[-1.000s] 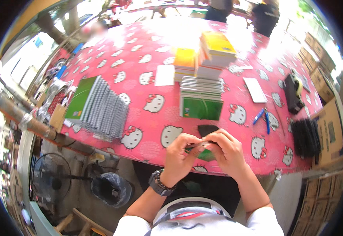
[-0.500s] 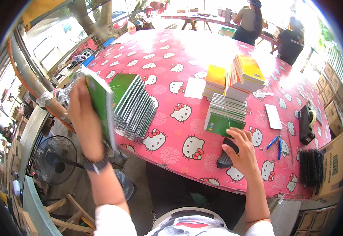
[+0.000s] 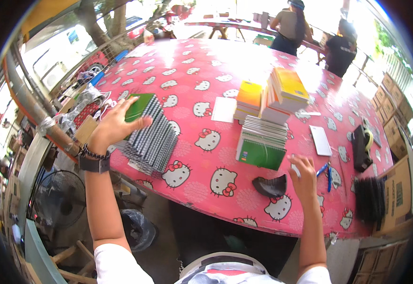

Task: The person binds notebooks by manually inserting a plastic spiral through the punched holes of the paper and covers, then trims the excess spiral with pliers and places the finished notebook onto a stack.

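Note:
My left hand [image 3: 114, 124] lies with spread fingers on top of a stack of green spiral notebooks [image 3: 155, 137] at the table's left edge. Its wrist wears a dark band and a beaded bracelet. My right hand [image 3: 305, 176] hovers loosely bent with fingers apart and nothing visible held, beside blue-handled pliers [image 3: 328, 175]. Left of it, a black curved, ridged piece [image 3: 270, 186] rests on the pink cloth. Just beyond that piece stands a leaning row of green-covered notebooks [image 3: 263, 155], in front of stacked yellow-orange pads [image 3: 289, 87].
The table [image 3: 194, 182] has a pink cat-patterned cover. A white card [image 3: 224, 110], a white slab [image 3: 320, 140], a black tape dispenser [image 3: 360, 147] and black coils [image 3: 369, 199] lie around. A fan [image 3: 57, 196] stands left below. Two people [image 3: 289, 28] are at the back.
The green notebook in my left hand has gone onto the left stack, and that hand now rests there. My right hand has moved off the black piece, to the right. The view has shifted slightly.

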`<state>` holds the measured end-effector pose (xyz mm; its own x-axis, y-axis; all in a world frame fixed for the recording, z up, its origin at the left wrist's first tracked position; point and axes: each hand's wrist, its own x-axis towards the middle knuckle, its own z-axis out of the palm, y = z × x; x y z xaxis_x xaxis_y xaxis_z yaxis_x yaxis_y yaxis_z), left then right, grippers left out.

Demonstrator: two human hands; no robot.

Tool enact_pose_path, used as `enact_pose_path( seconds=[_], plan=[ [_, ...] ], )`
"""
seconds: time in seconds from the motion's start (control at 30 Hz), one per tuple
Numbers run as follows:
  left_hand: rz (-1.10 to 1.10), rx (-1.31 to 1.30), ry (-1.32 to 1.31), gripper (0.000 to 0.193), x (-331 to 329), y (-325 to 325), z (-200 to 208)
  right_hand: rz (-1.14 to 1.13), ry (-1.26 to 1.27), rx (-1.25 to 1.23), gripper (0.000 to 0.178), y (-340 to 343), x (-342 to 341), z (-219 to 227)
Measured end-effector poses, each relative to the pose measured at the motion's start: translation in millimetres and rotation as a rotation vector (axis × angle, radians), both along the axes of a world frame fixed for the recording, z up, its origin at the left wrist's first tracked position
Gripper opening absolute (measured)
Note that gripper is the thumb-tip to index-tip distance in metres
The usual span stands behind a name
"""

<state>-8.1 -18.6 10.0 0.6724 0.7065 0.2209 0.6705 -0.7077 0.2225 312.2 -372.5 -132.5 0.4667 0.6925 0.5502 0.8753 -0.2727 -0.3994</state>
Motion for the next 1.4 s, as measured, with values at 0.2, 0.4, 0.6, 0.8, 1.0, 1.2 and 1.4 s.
enact_pose_path(
  seconds=[0.2,0.4,0.6,0.8,1.0,1.2,1.4],
  plan=[
    [-0.03,-0.079,-0.031,0.091,-1.8,2.8,8.3,0.005,-0.215,0.03,0.03,62.7,14.1,-2.9],
    [-0.071,0.511,-0.503,0.076,18.1,-66.9,7.1,0.064,-0.191,0.169,0.025,65.9,22.7,-5.7],
    [-0.414,-0.296,-1.1,0.054,95.7,-174.5,-92.5,0.332,0.212,0.215,0.022,33.0,-48.3,35.7],
    [-0.471,-0.996,-0.947,0.029,68.9,-190.2,-167.2,0.285,0.734,0.39,0.017,4.5,-110.1,-19.8],
    [-0.435,-1.13,-1.076,0.034,87.6,-218.6,-194.9,0.112,0.97,0.644,0.018,23.4,-132.5,-32.8],
    [-0.501,0.122,-0.583,0.035,98.9,-247.4,-152.7,0.158,0.792,0.583,0.016,14.3,-119.7,-28.2],
    [-0.615,0.022,-0.561,0.021,103.6,-237.5,-156.2,-0.242,0.347,0.502,0.012,-90.8,28.6,-30.6]
  ],
)
